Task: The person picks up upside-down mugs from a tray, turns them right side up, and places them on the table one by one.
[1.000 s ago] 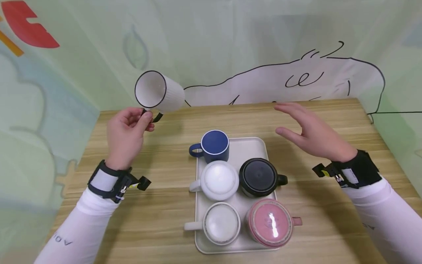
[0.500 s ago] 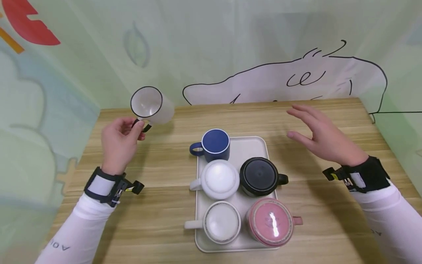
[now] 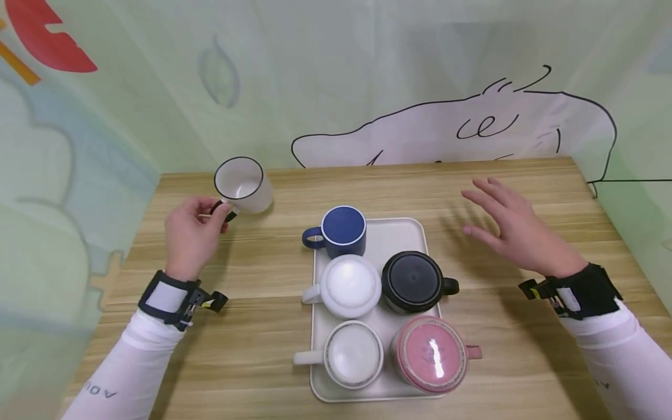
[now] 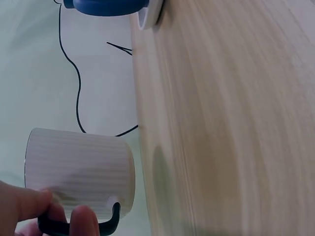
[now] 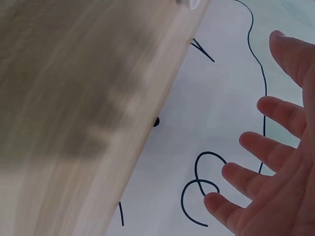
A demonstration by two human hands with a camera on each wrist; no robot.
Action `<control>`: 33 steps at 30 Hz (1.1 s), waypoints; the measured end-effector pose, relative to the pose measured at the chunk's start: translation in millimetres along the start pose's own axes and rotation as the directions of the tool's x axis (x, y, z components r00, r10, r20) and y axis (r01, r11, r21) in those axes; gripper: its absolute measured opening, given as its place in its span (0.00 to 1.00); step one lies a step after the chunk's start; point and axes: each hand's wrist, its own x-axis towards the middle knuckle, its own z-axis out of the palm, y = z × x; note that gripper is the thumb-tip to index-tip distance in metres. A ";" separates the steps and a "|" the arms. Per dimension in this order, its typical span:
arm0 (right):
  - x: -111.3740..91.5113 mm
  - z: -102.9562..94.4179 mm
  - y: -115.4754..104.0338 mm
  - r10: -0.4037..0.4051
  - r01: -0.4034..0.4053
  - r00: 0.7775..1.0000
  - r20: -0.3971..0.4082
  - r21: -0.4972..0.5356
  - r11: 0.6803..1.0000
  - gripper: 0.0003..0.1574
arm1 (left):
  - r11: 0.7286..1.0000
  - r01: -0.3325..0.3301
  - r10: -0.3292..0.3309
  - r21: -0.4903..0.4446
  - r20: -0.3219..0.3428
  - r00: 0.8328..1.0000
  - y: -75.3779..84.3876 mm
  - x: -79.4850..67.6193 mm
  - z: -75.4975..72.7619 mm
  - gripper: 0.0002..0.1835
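Note:
My left hand point(image 3: 193, 236) pinches the black handle point(image 4: 78, 227) of a white mug point(image 3: 254, 197) with a black rim. Its mouth faces up, leaning a little toward me, at the back left of the table. In the left wrist view the ribbed side of the mug point(image 4: 81, 167) shows close over the table top. My right hand point(image 3: 517, 230) hovers over the right side of the table, fingers spread and holding nothing. Nearest the white mug, a blue mug point(image 3: 343, 227) stands upside down at the back left corner of a pale tray point(image 3: 396, 233).
Four-sided tray space also bears a white mug point(image 3: 350, 286), a black mug point(image 3: 413, 281), a smaller white mug point(image 3: 354, 354) and a pink mug point(image 3: 431, 354), all bottoms up. Handles stick out past the tray's sides. A printed curtain point(image 3: 367, 70) hangs behind the table point(image 3: 252, 350).
My left hand has lowered the white mug toward the table, and its mouth has turned more upward. The right hand has drifted a little right and toward me, still holding nothing.

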 end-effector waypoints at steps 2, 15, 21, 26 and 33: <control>-2.7 0.6 0.4 0.012 -0.012 1.000 0.011 -0.002 1.000 0.45 | 0.999 0.008 -0.008 0.031 0.003 1.000 -1.8 -0.2 0.8 0.16; -10.8 7.4 3.4 0.029 -0.029 0.999 0.036 -0.018 0.999 0.45 | 0.995 0.055 -0.058 0.086 0.030 0.998 -12.3 0.8 5.3 0.18; -11.8 10.2 5.6 0.040 -0.038 0.998 0.050 -0.039 0.999 0.47 | 0.992 0.089 -0.093 0.090 0.045 0.995 -14.4 -0.1 3.6 0.19; -12.9 11.7 6.8 0.053 -0.049 0.996 0.065 -0.058 0.997 0.48 | 0.992 0.101 -0.105 0.078 0.051 0.993 -15.1 -1.3 2.2 0.19; -14.6 15.3 10.0 0.065 -0.059 0.995 0.077 -0.088 0.994 0.48 | 0.991 0.113 -0.117 0.069 0.056 0.992 -18.8 -0.9 1.5 0.19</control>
